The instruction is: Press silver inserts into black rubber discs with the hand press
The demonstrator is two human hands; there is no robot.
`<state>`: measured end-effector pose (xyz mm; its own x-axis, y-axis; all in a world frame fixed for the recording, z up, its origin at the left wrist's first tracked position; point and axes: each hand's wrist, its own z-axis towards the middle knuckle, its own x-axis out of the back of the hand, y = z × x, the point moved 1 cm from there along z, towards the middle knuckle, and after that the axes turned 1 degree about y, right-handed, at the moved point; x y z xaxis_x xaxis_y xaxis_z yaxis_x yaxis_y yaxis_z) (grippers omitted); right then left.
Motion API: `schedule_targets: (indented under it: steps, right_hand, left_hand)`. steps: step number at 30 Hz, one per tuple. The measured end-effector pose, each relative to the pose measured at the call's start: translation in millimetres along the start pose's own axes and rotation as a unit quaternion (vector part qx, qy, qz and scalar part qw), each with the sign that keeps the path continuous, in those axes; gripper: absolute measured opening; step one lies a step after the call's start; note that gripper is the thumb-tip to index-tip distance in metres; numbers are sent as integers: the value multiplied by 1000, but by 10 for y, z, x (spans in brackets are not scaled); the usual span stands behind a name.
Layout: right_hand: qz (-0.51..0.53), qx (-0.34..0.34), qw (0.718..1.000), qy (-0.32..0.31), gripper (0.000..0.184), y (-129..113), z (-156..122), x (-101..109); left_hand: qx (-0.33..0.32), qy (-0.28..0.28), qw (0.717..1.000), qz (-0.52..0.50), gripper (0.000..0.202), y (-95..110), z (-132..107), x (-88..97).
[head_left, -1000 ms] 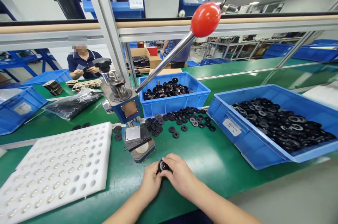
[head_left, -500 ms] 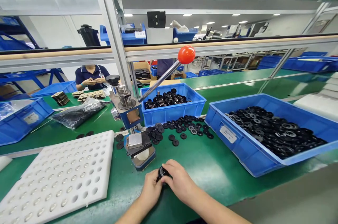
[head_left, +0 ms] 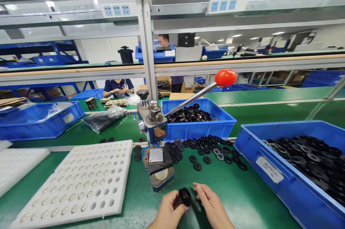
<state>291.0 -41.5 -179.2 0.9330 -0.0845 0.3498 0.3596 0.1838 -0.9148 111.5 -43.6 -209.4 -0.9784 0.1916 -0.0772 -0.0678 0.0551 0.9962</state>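
My left hand grips a black round part with a ringed face, holding it tilted above the green bench. Just to its right is my right hand, apart from the part, with fingers stretched out and nothing in them. Beyond both hands stands a small hand press with a red-knobbed lever and a metal block over its base. Loose black discs lie on the bench to the right of the press and behind it.
On the left lies a white foam tray with rows of holes, many holding small metal pieces. Blue bins of black parts stand behind the press and at the right. Across the bench sits a co-worker. A metal post rises behind the press.
My right hand has let go of the black part and moved away to the right, its fingers opening. My left hand keeps the part. The view has turned left.
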Motion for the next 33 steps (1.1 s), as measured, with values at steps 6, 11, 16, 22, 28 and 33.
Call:
schedule_targets:
  steps: [6,11,16,22,28,33]
  right_hand:
    - [-85,85,990,69,54,124,-59,25]
    - [-108,57,992,34,47,222,-105,-27]
    - [-121,74,989,43,40,211,-124,-25]
    - [-126,92,987,41,38,179,-118,-13]
    - [-128,90,986,52,45,155,-93,-8]
    - [-140,106,984,42,51,116,-113,0]
  left_hand:
    - [-5,31,999,-28,16,293,-149,37]
    - [11,13,1000,-23,23,374,-159,106]
    - [5,-1,1000,-14,28,380,-175,125]
    - [37,-5,999,-28,30,356,-175,119]
    - [84,-30,994,-69,37,382,-142,108]
    - [107,-25,992,-68,37,360,-138,93]
